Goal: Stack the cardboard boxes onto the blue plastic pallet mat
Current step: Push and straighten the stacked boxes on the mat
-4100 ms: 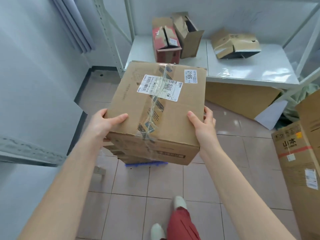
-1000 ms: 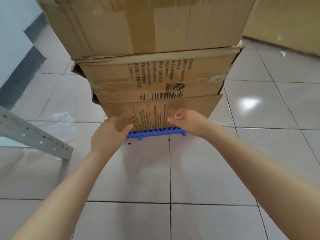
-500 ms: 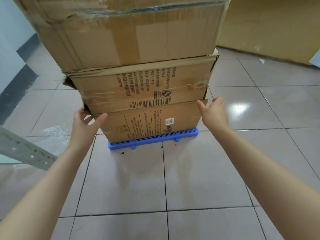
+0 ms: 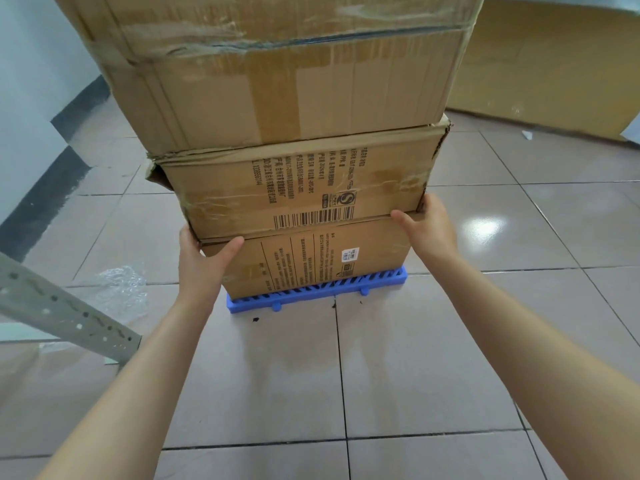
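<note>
Three cardboard boxes stand stacked on the blue plastic pallet mat [image 4: 313,292]. The bottom box [image 4: 322,259] is the smallest, the middle box [image 4: 298,188] overhangs it, and the large top box [image 4: 277,71] overhangs both. My left hand [image 4: 201,261] grips the lower left corner of the middle box, thumb on its front face. My right hand [image 4: 427,230] holds the lower right corner of the same box, fingers behind the edge. The tops of the boxes are out of view.
A grey perforated metal shelf post [image 4: 65,306] slants across the floor at left, with crumpled clear plastic wrap [image 4: 121,289] behind it. A large flat cardboard sheet [image 4: 554,64] leans at the back right. Tiled floor lies in front of the mat.
A few seconds ago I carried a box toward the stack. Since then my hands left the bottom box's front, spread to its sides, and rose to the middle box's lower corners.
</note>
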